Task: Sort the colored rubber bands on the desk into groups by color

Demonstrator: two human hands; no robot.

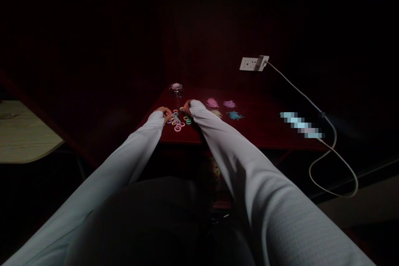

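Note:
Both my arms in pale long sleeves reach out to a dark red table [264, 133]. My left hand [164, 112] is curled over a loose heap of small coloured rings [178, 122], its fingers closed on something I cannot make out. My right hand [187, 106] is also closed, pinching a small pale ring at the far side of the heap. The scene is very dark and the fingers are small in view.
Several little piles of coloured strands [230, 104] lie right of my hands. A small glass jar [176, 89] stands behind the rings. A white wall socket [253, 63] holds a plug whose white cable [333, 149] loops down past the table edge. A pale surface [25, 133] is at left.

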